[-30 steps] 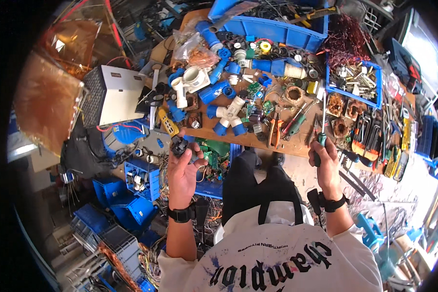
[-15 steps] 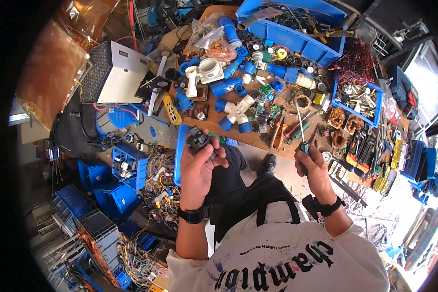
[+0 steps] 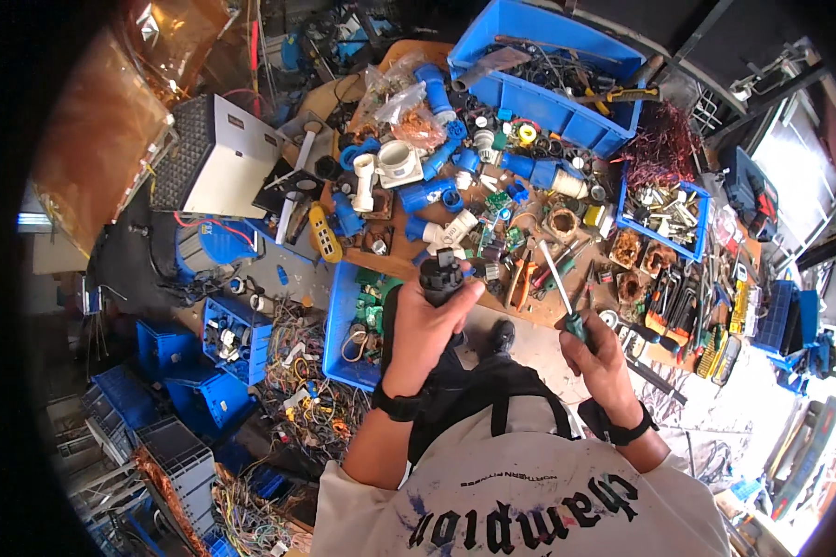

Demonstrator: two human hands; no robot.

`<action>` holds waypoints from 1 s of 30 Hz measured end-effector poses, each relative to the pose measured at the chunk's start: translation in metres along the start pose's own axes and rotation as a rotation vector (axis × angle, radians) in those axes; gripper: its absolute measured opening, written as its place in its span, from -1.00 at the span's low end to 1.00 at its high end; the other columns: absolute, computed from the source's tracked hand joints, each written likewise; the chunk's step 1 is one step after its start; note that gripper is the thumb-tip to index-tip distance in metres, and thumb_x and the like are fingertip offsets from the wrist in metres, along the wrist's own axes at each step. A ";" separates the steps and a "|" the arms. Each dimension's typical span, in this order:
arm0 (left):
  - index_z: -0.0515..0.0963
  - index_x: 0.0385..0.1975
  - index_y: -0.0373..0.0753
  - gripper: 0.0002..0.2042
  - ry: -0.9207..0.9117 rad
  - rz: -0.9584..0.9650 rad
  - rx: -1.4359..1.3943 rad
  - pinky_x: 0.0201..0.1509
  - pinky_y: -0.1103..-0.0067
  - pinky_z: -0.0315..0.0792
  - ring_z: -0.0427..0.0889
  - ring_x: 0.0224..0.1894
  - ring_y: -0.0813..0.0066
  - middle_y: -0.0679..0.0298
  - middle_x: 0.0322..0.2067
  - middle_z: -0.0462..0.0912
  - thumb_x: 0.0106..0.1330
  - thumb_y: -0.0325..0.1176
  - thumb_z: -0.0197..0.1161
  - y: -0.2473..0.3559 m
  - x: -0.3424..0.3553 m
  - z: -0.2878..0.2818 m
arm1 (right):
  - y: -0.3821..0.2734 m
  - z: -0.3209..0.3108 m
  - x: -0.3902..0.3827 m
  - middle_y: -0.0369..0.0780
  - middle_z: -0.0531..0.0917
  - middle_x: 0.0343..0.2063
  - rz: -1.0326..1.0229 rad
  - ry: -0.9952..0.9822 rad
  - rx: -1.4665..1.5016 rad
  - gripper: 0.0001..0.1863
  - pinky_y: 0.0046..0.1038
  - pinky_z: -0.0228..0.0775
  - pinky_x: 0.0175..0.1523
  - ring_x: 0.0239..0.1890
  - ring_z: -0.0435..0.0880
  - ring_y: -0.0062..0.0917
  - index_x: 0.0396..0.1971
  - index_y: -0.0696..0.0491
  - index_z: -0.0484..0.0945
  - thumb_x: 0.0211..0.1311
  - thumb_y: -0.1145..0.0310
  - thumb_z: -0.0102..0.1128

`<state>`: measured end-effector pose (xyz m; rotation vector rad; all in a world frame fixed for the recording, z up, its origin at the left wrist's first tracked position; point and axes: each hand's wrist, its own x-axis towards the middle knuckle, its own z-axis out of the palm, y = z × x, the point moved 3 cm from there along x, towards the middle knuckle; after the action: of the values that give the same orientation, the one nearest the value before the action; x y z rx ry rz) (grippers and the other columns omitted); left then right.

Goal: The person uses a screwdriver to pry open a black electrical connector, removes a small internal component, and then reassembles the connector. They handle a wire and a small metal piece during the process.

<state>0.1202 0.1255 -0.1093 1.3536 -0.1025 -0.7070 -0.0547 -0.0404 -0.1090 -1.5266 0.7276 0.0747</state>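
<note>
My left hand [image 3: 429, 327] is closed around a black plastic part [image 3: 441, 278], held up in front of the bench's near edge. The part has a blocky body with a squarish piece sticking up; its exact kind does not show. My right hand [image 3: 600, 357] grips a screwdriver [image 3: 557, 278] by its dark green handle, the bare metal shaft slanting up and left over the bench edge. The screwdriver and the black part are well apart. Beyond my left hand lie white and blue pipe fittings [image 3: 455, 226]. Orange-handled pliers [image 3: 522, 278] rest on the bench between the hands.
The wooden bench [image 3: 395, 265] is crowded with fittings, circuit boards and tools. A large blue bin [image 3: 548, 100] stands at its far side, a small blue tray [image 3: 664, 239] at the right. Left of my legs is a blue bin [image 3: 339, 348] with green boards, beside tangled wires [image 3: 320, 408].
My left hand has moved right with the black part and turned it, uncovering more of the blue bin with green boards. My right hand has lowered slightly, still with the screwdriver.
</note>
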 end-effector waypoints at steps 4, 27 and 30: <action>0.47 -0.25 -0.28 -0.82 -0.025 0.070 0.048 -0.65 0.75 0.16 0.31 -0.68 0.80 0.47 -0.62 0.45 0.22 -0.49 0.32 0.019 -0.011 0.025 | -0.036 -0.010 -0.031 -0.20 0.60 -0.43 -0.269 0.103 -0.157 -0.64 -0.49 0.41 -0.25 -0.39 0.56 -0.55 -0.08 0.11 0.44 0.12 0.44 0.30; 0.44 -0.25 -0.29 -0.80 -0.376 0.155 0.224 -0.44 0.69 0.37 0.47 -0.52 0.70 0.36 -0.48 0.53 0.14 -0.58 0.23 0.082 -0.071 0.148 | -0.096 -0.116 -0.154 -0.06 0.60 -0.55 -0.561 0.148 -0.404 -0.70 -0.39 0.40 -0.41 -0.55 0.59 -0.31 -0.15 0.24 0.57 0.13 0.40 0.27; 0.46 -0.29 -0.28 -0.81 -0.329 0.234 0.346 -0.28 0.66 0.43 0.52 -0.42 0.69 0.38 -0.43 0.56 0.10 -0.58 0.27 0.082 -0.070 0.151 | -0.112 -0.123 -0.164 -0.04 0.62 -0.53 -0.567 0.152 -0.444 -0.72 -0.33 0.42 -0.40 -0.53 0.61 -0.19 -0.19 0.24 0.58 0.11 0.42 0.25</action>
<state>0.0286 0.0368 0.0255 1.5108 -0.6615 -0.7286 -0.1773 -0.0990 0.0811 -2.1331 0.3827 -0.3279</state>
